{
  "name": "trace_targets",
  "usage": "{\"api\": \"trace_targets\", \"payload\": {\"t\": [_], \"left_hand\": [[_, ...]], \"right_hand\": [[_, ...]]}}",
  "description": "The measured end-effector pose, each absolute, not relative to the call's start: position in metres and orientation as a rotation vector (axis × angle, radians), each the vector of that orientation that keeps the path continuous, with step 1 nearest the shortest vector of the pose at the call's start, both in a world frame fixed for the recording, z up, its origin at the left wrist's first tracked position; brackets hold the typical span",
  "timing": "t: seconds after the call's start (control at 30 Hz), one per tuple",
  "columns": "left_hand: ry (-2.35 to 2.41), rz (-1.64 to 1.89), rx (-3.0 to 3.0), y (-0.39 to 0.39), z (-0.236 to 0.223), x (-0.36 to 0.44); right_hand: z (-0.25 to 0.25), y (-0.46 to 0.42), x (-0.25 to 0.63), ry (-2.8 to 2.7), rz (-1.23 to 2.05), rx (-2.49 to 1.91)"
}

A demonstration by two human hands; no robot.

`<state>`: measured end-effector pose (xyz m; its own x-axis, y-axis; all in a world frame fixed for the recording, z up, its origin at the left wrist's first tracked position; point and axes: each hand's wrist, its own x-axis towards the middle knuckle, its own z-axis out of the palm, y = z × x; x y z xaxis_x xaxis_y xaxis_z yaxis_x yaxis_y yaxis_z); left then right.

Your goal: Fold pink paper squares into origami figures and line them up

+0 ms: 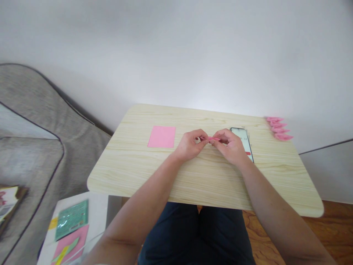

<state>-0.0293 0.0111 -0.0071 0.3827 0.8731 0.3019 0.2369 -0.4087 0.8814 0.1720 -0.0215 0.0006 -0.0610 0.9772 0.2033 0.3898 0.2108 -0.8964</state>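
Note:
Between my two hands, just above the middle of the wooden table (154,173), is a small piece of folded pink paper (211,138). My left hand (191,144) pinches its left end between thumb and fingers. The right end is pinched the same way by my right hand (229,146). Fingers cover much of the paper, so its full shape is hidden. A flat square of pink paper (161,136) lies to the left of my left hand. Partly under my right hand lies a phone (249,145) with its screen lit.
Several folded pink paper pieces (279,129) stand in a row at the table's right back edge. A white surface (96,206) at lower left holds a green packet (72,219) and pink sheets (82,235). A grey sofa (77,154) is at left, a white wall (193,55) behind.

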Motion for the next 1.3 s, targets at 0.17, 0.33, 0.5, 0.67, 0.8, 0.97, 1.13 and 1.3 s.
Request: {"api": "trace_targets", "payload": {"t": [0.17,0.33,0.5,0.67,0.8,0.97,1.13,1.3], "left_hand": [[0.95,1.067,1.883,0.009,-0.005,-0.028],[0.934,1.069,1.944,0.009,-0.008,-0.029],[0.954,1.038,1.986,0.009,-0.01,-0.029],[0.988,1.056,1.959,0.009,-0.01,-0.027],[1.013,1.06,1.952,0.01,-0.013,-0.026],[1.014,1.058,1.952,0.01,-0.016,-0.025],[0.989,1.062,1.968,0.009,-0.015,-0.025],[0.965,1.01,2.001,0.008,-0.013,-0.026]], "right_hand": [[0.0,-0.023,0.171,-1.624,0.836,-1.306],[0.001,-0.024,0.17,-1.616,0.837,-1.306],[0.004,-0.024,0.17,-1.662,0.805,-1.343],[0.005,-0.024,0.169,-1.701,0.748,-1.287],[0.004,-0.024,0.17,-1.732,0.679,-1.256],[0.004,-0.023,0.172,-1.779,0.66,-1.251],[0.008,-0.025,0.173,-1.8,0.683,-1.279],[0.008,-0.026,0.174,-1.773,0.74,-1.372]]}}
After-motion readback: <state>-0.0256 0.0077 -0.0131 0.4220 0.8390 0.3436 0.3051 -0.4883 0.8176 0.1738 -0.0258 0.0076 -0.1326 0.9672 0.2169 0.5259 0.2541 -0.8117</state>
